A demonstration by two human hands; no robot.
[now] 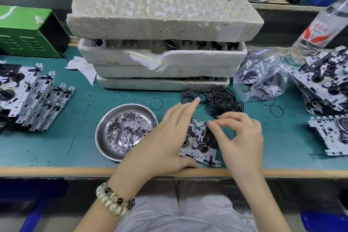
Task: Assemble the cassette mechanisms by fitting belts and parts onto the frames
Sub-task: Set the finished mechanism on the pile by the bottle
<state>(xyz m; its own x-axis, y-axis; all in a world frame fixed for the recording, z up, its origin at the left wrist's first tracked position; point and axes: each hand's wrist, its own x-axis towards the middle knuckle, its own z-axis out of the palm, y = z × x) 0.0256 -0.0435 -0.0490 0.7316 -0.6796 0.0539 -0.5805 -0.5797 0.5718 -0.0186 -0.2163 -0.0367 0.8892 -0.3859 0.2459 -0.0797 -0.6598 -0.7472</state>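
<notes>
Teal bench [56,147]: left hand [165,137] partly hides frame [197,143]; right hand [243,137] perhaps pinching.

Assembly workshop: stacked frames [33,98], belt pile [220,100].

Even, bright overhead light, soft shadows; wide-angle bending at the edges, slight overall softness.

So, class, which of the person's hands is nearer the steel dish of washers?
Left. The left hand sits beside the right rim of the steel dish; the right hand is farther right, beyond the cassette frame.
</notes>
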